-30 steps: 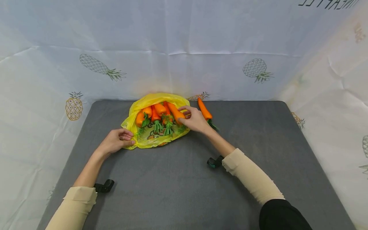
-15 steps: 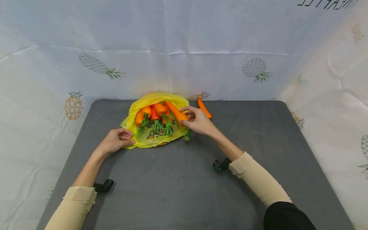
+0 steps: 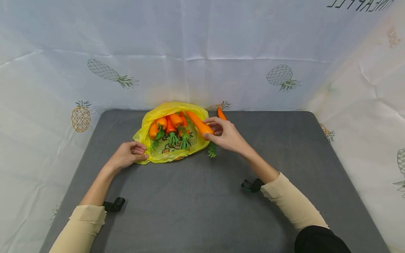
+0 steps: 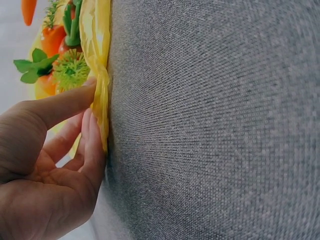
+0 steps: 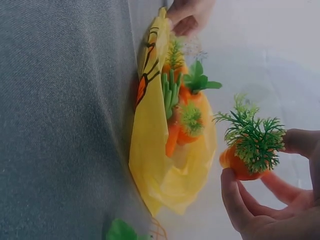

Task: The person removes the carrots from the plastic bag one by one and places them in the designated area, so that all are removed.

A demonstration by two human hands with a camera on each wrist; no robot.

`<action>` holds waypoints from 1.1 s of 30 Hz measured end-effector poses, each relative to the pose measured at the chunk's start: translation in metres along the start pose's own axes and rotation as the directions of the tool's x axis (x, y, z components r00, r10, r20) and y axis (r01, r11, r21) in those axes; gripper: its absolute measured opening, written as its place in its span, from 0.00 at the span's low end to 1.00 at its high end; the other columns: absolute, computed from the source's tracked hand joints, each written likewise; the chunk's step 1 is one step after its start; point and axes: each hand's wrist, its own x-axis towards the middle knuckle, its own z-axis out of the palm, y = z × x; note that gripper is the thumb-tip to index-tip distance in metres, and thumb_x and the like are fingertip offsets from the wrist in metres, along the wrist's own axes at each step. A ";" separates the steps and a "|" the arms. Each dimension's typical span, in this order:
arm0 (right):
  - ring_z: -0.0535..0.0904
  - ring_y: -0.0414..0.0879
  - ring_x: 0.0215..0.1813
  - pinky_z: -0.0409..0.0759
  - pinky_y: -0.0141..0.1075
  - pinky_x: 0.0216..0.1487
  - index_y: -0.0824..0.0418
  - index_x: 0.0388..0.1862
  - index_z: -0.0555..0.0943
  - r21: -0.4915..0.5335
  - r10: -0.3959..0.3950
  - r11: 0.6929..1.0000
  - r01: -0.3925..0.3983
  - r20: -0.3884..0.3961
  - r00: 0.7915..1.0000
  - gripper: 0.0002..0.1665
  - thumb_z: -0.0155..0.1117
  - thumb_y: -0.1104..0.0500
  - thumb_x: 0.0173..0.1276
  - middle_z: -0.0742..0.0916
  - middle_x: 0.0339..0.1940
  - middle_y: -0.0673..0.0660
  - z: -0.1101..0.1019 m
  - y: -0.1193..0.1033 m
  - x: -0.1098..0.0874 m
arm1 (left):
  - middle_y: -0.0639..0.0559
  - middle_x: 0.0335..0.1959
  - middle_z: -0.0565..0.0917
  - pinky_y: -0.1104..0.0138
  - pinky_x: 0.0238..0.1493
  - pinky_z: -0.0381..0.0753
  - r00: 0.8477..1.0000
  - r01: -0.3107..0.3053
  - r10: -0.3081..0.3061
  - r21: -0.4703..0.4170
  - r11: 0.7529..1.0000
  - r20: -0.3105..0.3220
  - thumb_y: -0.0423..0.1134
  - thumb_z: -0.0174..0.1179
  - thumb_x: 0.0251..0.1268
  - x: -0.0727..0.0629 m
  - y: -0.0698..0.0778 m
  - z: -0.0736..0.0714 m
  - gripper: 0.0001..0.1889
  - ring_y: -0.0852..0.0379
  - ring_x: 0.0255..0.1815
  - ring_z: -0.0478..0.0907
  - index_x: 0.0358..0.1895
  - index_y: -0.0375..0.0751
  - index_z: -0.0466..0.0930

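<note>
A yellow plastic bag lies on its side at the back of the table, its mouth facing me. Several orange toy carrots with green tops are inside. My left hand pinches the bag's rim at its near left corner; the left wrist view shows the gathered plastic between thumb and fingers. My right hand grips a long carrot by its thick end, at the right of the mouth. Its tip overlaps the bag in the head view. Feathery leaves hang from the held carrot.
Another carrot lies at the table's back edge, partly hidden behind my right hand. The grey table runs up to a white pineapple-print cloth at the back. Black wrist cameras stick out from both forearms.
My right hand has drawn the carrot rightward and toward me, bringing its leafy end outside the bag. The loose carrot behind is now more covered. My left hand stays on the rim.
</note>
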 end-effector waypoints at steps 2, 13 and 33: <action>0.88 0.59 0.61 0.87 0.55 0.66 0.59 0.72 0.80 0.005 0.001 1.000 -0.001 -0.002 1.000 0.28 0.73 0.54 0.77 0.87 0.65 0.65 -0.003 0.001 -0.002 | 0.34 0.49 0.88 0.74 0.40 0.85 1.000 -0.002 0.002 -0.002 1.000 0.003 0.35 0.74 0.70 0.000 0.000 0.000 0.21 0.65 0.41 0.83 0.58 0.24 0.81; 0.84 0.65 0.67 0.84 0.60 0.69 0.62 0.73 0.79 0.004 0.017 1.000 -0.017 -0.070 0.997 0.28 0.71 0.60 0.77 0.85 0.69 0.68 -0.031 0.011 -0.014 | 0.35 0.48 0.89 0.75 0.40 0.85 1.000 0.005 -0.005 0.000 1.000 0.003 0.35 0.74 0.70 0.000 0.000 0.000 0.21 0.65 0.41 0.83 0.58 0.25 0.81; 0.84 0.68 0.69 0.82 0.62 0.71 0.61 0.77 0.77 0.009 0.179 0.984 -0.180 -0.165 0.970 0.30 0.69 0.57 0.80 0.83 0.73 0.70 -0.075 0.053 -0.024 | 0.34 0.49 0.88 0.75 0.40 0.85 1.000 0.003 -0.003 -0.011 1.000 0.003 0.35 0.74 0.70 -0.001 -0.001 -0.001 0.21 0.64 0.41 0.83 0.58 0.24 0.81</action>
